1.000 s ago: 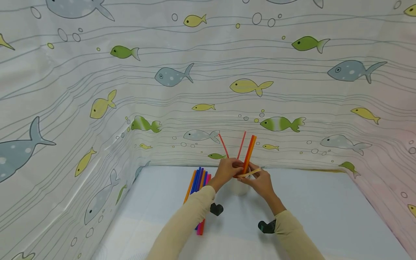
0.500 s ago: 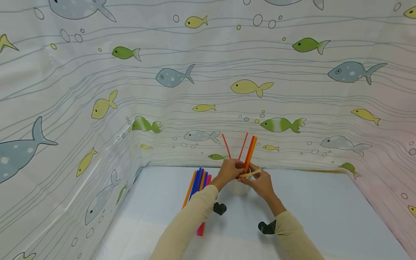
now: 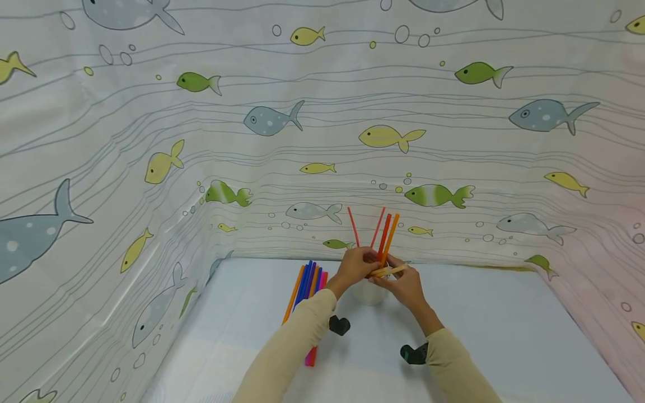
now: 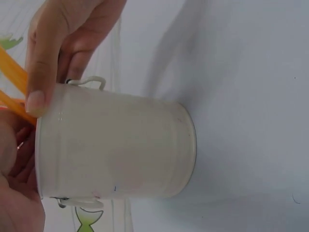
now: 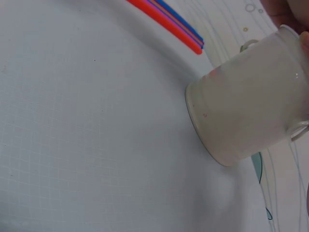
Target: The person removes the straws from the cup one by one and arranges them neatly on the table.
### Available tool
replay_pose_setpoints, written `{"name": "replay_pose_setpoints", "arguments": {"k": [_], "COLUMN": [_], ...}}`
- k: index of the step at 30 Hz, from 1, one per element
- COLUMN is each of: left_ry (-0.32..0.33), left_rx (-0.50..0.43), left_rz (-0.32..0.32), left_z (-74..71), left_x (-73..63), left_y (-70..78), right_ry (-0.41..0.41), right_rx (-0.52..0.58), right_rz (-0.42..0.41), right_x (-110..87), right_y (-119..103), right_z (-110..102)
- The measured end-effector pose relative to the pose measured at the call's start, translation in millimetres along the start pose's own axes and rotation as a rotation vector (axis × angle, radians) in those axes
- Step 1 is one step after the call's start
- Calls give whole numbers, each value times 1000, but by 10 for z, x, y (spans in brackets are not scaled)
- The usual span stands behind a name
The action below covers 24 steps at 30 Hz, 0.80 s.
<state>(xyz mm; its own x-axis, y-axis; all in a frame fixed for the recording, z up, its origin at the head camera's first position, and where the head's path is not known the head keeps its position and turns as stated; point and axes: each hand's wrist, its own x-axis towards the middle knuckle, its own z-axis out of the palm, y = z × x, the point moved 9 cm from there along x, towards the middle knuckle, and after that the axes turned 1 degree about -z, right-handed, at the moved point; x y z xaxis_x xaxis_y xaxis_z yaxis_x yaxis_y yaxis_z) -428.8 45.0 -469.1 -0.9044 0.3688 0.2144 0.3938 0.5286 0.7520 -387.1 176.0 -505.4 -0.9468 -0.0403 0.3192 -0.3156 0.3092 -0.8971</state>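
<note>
A small white metal bucket (image 4: 116, 145) with side handles stands upright on the table. Over its rim my left hand (image 3: 355, 266) has its fingertips at the foot of a red straw (image 3: 384, 238) and an orange straw (image 3: 390, 240), which lean to the right. From the right, my right hand (image 3: 407, 286) pinches a pale yellow-orange straw (image 3: 390, 271) that lies across the rim, its thumb at the rim in the left wrist view. Two thin pink straws (image 3: 377, 226) rise behind the hands. The fingers hide the bucket's mouth.
A bundle of orange, blue, purple and pink straws (image 3: 304, 285) lies on the white table (image 3: 504, 313), left of the bucket, partly under the left sleeve (image 3: 297, 341). A fish-patterned curtain (image 3: 312, 184) hangs behind and at both sides.
The tops of the red and orange straws have spread apart. The thin pink straws appear slightly further right. Both hands stay at the rim, with small finger movements.
</note>
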Motion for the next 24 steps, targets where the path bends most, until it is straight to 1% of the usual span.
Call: {"name": "replay_pose_setpoints", "arguments": {"k": [3,5,7,10,17,24], "left_ry": [22,33,35,40,70,73], "left_rx": [-48,-98,-146,-179,-190,-173], "left_rz": [-5,-2,6,29,41,58], "left_z": [-24,-42,-56,-83,-158,-158], "left_x": [-10,-15,-20,-22,-60,-57], "left_y": [-39,-55,-58,-41,-21,-48], "right_ry": [-2,-2,-1,3,7,17], "right_rx": [2,5,6,-2,-7,-6], "right_rz": [24,36,41,41,36,24], "right_x": [-1,1,5,11,11,7], "right_y": [23,38,45,45,53,50], "right_z": [1,4,4,4,0,-4]}}
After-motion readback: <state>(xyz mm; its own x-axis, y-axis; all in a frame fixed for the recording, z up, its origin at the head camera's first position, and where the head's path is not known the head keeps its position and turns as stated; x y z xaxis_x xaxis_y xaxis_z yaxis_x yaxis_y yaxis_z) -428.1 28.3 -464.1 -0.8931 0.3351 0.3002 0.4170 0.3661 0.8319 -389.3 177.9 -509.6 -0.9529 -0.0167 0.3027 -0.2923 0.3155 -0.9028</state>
